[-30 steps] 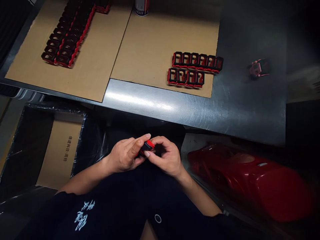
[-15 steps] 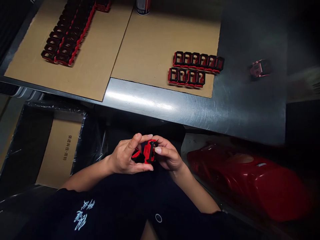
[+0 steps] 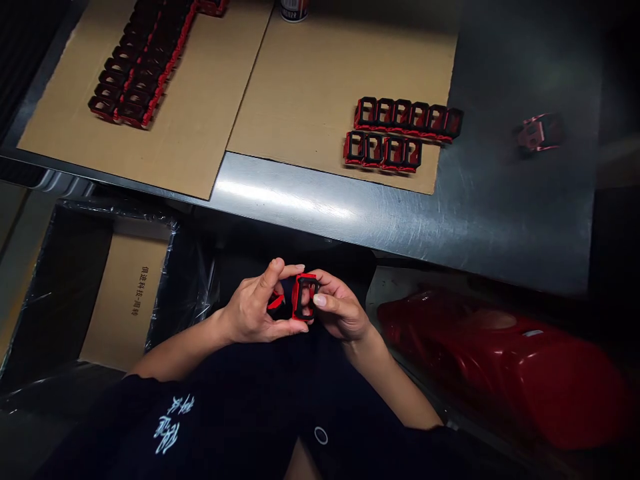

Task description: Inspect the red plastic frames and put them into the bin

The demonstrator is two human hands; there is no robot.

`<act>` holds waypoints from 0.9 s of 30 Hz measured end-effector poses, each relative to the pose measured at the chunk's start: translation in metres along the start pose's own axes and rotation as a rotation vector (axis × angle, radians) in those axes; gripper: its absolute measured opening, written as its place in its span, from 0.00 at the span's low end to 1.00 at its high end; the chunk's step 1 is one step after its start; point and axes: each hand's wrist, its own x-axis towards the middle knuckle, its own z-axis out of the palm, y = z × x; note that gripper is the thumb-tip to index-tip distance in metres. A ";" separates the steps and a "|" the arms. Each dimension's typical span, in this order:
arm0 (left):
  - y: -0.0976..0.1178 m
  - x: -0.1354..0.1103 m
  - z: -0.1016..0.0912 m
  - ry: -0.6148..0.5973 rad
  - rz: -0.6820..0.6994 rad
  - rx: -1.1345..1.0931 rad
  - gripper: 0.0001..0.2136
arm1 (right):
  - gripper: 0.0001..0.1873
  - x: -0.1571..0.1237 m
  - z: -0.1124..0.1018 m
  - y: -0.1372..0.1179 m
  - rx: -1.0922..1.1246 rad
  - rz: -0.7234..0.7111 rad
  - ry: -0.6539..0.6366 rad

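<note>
Both hands meet below the table's front edge, over my lap. My left hand (image 3: 255, 310) pinches a small red and black frame part (image 3: 303, 297) between thumb and fingers, and another red piece (image 3: 275, 301) shows inside its palm. My right hand (image 3: 339, 310) grips the same frame part from the right side. On the right cardboard sheet (image 3: 320, 87) stand two short rows of like frame parts (image 3: 403, 132). A longer double row of frame parts (image 3: 143, 63) lies on the left cardboard sheet (image 3: 200, 133).
The steel table (image 3: 450, 213) carries a lone pinkish part (image 3: 539, 132) at the right and a can (image 3: 294, 8) at the back. A box lined with black plastic (image 3: 80, 293) stands lower left. A glossy red bag (image 3: 505, 363) lies lower right.
The frame part has been turned in my fingers from edge-on to showing its open face. My view has shifted slightly, and both hands stay together.
</note>
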 end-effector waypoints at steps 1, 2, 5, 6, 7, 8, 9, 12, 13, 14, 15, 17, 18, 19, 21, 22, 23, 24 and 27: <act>-0.001 0.000 0.000 -0.001 0.017 0.015 0.53 | 0.21 0.000 0.001 -0.001 -0.017 -0.008 0.016; -0.001 -0.001 0.001 -0.007 0.031 0.031 0.53 | 0.21 -0.001 0.002 -0.002 -0.033 -0.014 0.031; 0.000 -0.002 0.001 -0.062 0.012 0.091 0.53 | 0.20 -0.001 0.008 -0.005 -0.083 0.011 0.055; 0.001 -0.002 0.001 -0.095 -0.024 0.111 0.52 | 0.19 0.000 0.010 -0.005 -0.103 0.027 0.066; 0.002 -0.002 0.001 -0.129 -0.066 0.126 0.51 | 0.19 0.000 0.012 -0.006 -0.126 0.038 0.079; 0.003 -0.002 0.001 -0.159 -0.109 0.131 0.49 | 0.19 0.000 0.014 -0.006 -0.151 0.041 0.093; 0.004 -0.003 0.000 -0.179 -0.150 0.125 0.47 | 0.18 0.000 0.015 -0.007 -0.175 0.036 0.105; 0.006 -0.003 -0.001 -0.175 -0.220 0.074 0.39 | 0.17 0.000 0.015 -0.008 -0.223 0.007 0.104; 0.006 -0.004 -0.001 -0.161 -0.231 0.057 0.39 | 0.17 -0.001 0.014 -0.008 -0.223 0.005 0.100; 0.005 -0.004 -0.001 -0.148 -0.241 0.040 0.38 | 0.17 -0.001 0.013 -0.008 -0.213 0.005 0.100; 0.005 -0.004 -0.001 -0.138 -0.251 0.024 0.39 | 0.17 -0.002 0.011 -0.009 -0.194 0.008 0.105; 0.004 -0.005 -0.001 -0.128 -0.274 -0.007 0.39 | 0.17 -0.003 0.009 -0.009 -0.157 0.013 0.122; 0.004 -0.005 0.000 -0.126 -0.285 -0.019 0.39 | 0.17 -0.003 0.009 -0.010 -0.150 0.016 0.126; 0.004 -0.005 0.000 -0.125 -0.291 -0.029 0.39 | 0.16 -0.003 0.009 -0.010 -0.151 0.018 0.127; 0.003 -0.005 0.001 -0.126 -0.291 -0.042 0.39 | 0.16 -0.003 0.009 -0.009 -0.168 0.020 0.122; 0.003 -0.005 0.001 -0.126 -0.290 -0.047 0.39 | 0.16 -0.003 0.009 -0.009 -0.180 0.019 0.118; 0.002 -0.005 0.001 -0.125 -0.288 -0.055 0.39 | 0.16 -0.003 0.010 -0.008 -0.194 0.017 0.115; 0.001 -0.006 0.001 -0.125 -0.284 -0.065 0.39 | 0.16 -0.004 0.010 -0.008 -0.217 0.011 0.112; -0.002 -0.009 0.000 -0.133 -0.332 -0.148 0.41 | 0.12 -0.006 0.011 -0.011 -0.417 -0.095 0.121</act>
